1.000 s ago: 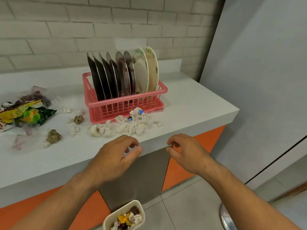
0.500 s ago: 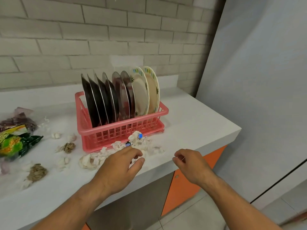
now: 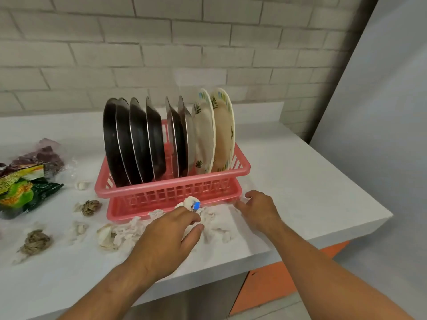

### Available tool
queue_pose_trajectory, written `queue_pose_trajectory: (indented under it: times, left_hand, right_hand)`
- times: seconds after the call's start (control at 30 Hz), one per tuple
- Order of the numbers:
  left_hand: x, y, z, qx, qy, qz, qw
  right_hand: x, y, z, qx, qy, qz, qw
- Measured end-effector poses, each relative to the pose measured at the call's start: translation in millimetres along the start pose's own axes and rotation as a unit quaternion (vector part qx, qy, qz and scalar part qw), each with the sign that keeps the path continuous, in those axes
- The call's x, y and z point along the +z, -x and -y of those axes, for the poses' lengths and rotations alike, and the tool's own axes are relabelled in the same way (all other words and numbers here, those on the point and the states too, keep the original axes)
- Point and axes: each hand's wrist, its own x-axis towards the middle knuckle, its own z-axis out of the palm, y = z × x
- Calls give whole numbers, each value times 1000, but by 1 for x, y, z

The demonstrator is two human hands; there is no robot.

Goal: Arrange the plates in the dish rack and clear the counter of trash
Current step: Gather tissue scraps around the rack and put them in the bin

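Both hands are now working over the counter [image 3: 312,181], where a second ago they were hanging in front of its edge above the floor and a half-filled bin; that bin is no longer in view. The left hand [image 3: 166,236], in the lower middle of the frame, is settling on the heap of crumpled white paper scraps [image 3: 122,232] just in front of the pink dish rack [image 3: 171,192], its fingers curling loosely and narrowing around the pieces, though whether it is already gripping any cannot be told. The right hand [image 3: 258,211], just right of centre, is resting half-open with its fingertips [image 3: 240,205] spreading toward the rack's lower right corner, seemingly raking the outlying scraps inward; it is holding nothing that shows. The plates [image 3: 161,139] are all standing upright in the rack at the middle of the frame, dark and steel ones to the left, two patterned ones to the right, so that part of the task is looking finished. The trash is what is remaining: besides the white heap, brownish wads [image 3: 34,242] are lying at the lower left and snack wrappers [image 3: 25,190] at the far left edge. Judging by this, the person is beginning another gather, probably with several more loads to carry to the bin.
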Motion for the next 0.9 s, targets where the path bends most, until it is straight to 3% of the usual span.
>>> queue_pose_trajectory:
  times: [0.17, 0.37, 0.73, 0.9]
  left_hand:
    - [12, -12, -11, -37, -11, -3, 999]
    - [22, -24, -23, -46, -21, 2, 999]
    - [22, -33, -33, -16, -55, 33, 998]
    - [44, -43, -37, 76, -198, 118, 970]
  right_hand:
    - [1, -22, 5, -19, -59, 35, 997]
    - [-7, -25, -4, 16, -146, 63, 987]
    - [-24, 4, -26, -81, -85, 16, 993]
    - [-25, 20, -33, -82, -62, 20, 995]
